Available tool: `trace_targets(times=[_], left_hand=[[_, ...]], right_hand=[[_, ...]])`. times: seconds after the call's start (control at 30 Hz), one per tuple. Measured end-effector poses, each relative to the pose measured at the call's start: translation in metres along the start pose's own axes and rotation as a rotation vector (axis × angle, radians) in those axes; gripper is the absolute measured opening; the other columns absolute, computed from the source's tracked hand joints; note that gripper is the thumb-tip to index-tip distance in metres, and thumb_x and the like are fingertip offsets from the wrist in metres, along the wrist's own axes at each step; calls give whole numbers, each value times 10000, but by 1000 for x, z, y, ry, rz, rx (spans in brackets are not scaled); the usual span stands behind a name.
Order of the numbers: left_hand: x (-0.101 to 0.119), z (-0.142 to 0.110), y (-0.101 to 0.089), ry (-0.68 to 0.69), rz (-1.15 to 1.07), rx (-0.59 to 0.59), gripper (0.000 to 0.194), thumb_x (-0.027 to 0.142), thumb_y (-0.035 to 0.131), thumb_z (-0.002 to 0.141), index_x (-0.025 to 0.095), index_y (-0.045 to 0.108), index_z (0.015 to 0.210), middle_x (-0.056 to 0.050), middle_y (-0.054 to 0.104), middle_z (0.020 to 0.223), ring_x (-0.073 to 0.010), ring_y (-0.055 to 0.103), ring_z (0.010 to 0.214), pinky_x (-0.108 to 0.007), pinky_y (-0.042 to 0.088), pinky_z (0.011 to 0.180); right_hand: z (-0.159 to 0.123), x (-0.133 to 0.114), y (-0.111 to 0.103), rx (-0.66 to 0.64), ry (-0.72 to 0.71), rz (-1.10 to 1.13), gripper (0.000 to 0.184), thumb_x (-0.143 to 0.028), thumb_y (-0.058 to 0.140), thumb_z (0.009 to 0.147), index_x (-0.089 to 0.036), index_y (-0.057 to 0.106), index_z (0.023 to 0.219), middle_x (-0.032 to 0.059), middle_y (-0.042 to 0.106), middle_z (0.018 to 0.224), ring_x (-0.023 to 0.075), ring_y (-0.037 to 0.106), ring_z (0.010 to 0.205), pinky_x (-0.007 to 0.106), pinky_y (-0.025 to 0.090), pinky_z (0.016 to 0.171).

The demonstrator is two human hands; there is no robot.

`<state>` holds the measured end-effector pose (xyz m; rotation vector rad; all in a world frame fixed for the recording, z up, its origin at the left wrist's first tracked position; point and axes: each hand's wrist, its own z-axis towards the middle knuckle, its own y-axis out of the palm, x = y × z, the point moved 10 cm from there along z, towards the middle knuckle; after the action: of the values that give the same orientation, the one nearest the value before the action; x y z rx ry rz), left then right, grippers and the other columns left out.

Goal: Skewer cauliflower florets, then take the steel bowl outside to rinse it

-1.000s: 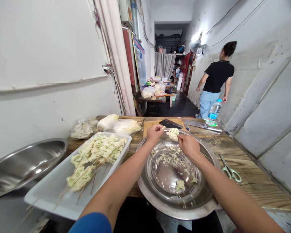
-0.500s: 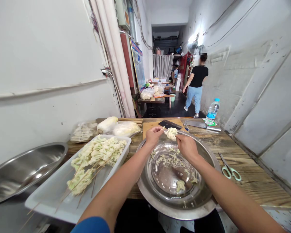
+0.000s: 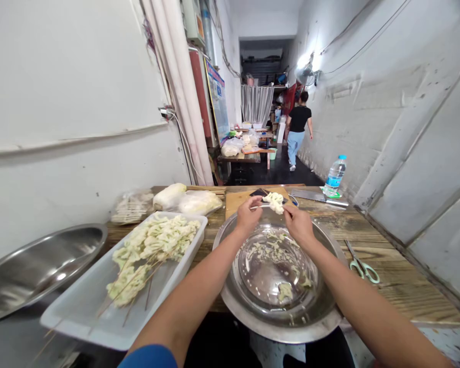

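Observation:
A cauliflower piece [image 3: 275, 202] is held up over the far rim of a wide steel basin [image 3: 230, 319]. My left hand [image 3: 248, 214] is closed on the thin pale stem-like end at its left; whether that is stalk or skewer I cannot tell. With closed fingertips, my right hand [image 3: 298, 224] grips the piece from its lower right. Cauliflower crumbs and a larger scrap [image 3: 284, 292] lie in the basin. On the left, a white plastic tray [image 3: 74, 312] bears a heap of cauliflower [image 3: 157, 237] with thin wooden skewers [image 3: 149, 273] sticking out.
Green-handled scissors [image 3: 364, 268] lie right of the basin. Beyond it are a cutting board [image 3: 235, 201], a dark blade [image 3: 257, 192], a cleaver [image 3: 314, 196] and a water bottle [image 3: 335, 176]. Wrapped bundles [image 3: 199, 202] sit behind the tray; another steel bowl [image 3: 80, 235] stands far left. A person [image 3: 299, 128] is farther back.
Both hands and the cauliflower have shifted slightly right and the piece has turned, showing more of its pale stem-like end. The person at the back has walked farther away.

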<state>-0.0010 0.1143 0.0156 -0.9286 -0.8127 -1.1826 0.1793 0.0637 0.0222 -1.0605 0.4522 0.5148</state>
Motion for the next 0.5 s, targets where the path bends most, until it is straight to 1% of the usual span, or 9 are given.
trace_targets(times=[0.07, 0.13, 0.17, 0.2, 0.23, 0.3, 0.37, 0.43, 0.5], left_hand=[[2, 2, -9, 5, 179, 36, 325, 105, 528, 791, 132, 658, 1088, -103, 699, 1081, -169, 659, 947, -271, 509, 847], [0, 4, -12, 0, 422, -12, 352, 106, 452, 840, 119, 636, 1140, -116, 683, 1128, -164, 645, 987, -274, 490, 887], [-4, 4, -10, -13, 535, -70, 360, 95, 439, 838, 116, 642, 1134, -120, 684, 1123, -170, 642, 987, -282, 483, 895], [-10, 2, -7, -32, 626, -143, 346, 83, 456, 817, 118, 666, 1090, -119, 696, 1081, -183, 645, 963, -294, 481, 890], [-18, -1, -2, -57, 685, -228, 301, 74, 502, 777, 123, 701, 998, -112, 715, 995, -198, 651, 908, -305, 483, 868], [-35, -12, 10, -109, 719, -412, 171, 51, 615, 647, 141, 722, 745, -74, 709, 750, -209, 643, 744, -306, 489, 788], [-48, -27, 27, -137, 727, -590, 145, 35, 674, 538, 166, 689, 596, -20, 652, 592, -182, 603, 628, -273, 478, 718], [-57, -41, 42, -147, 713, -723, 148, 63, 716, 494, 188, 677, 562, 13, 620, 545, -155, 571, 576, -238, 460, 675], [-62, -52, 54, -152, 694, -815, 170, 115, 767, 469, 211, 697, 590, 21, 622, 556, -152, 564, 563, -225, 451, 653]], right_hand=[[3, 8, -2, 17, 32, 8, 293, -210, 437, 884, -184, 728, 900, 71, 729, 823, 210, 634, 728, 274, 362, 622], [5, 13, -5, 35, 63, 3, 298, -215, 427, 875, -164, 713, 814, 72, 703, 747, 202, 607, 674, 276, 332, 598], [5, 15, -7, 44, 70, 6, 296, -215, 426, 869, -162, 706, 792, 71, 695, 736, 198, 600, 669, 275, 324, 596], [6, 15, -8, 52, 69, 9, 294, -212, 424, 864, -162, 703, 785, 69, 692, 737, 196, 597, 674, 274, 320, 598], [6, 14, -9, 60, 64, 12, 293, -210, 422, 861, -163, 703, 788, 68, 691, 741, 195, 597, 683, 274, 318, 603], [7, 12, -11, 71, 51, 14, 294, -206, 419, 858, -167, 705, 802, 67, 693, 749, 197, 599, 700, 277, 315, 611], [8, 12, -12, 76, 52, 2, 294, -203, 418, 858, -165, 703, 799, 69, 693, 746, 195, 593, 689, 282, 310, 610], [8, 12, -12, 71, 67, -20, 293, -202, 419, 859, -163, 697, 778, 71, 694, 739, 191, 583, 669, 286, 299, 600], [8, 12, -12, 64, 76, -40, 292, -202, 423, 864, -164, 695, 764, 73, 699, 749, 190, 580, 672, 288, 293, 597]])
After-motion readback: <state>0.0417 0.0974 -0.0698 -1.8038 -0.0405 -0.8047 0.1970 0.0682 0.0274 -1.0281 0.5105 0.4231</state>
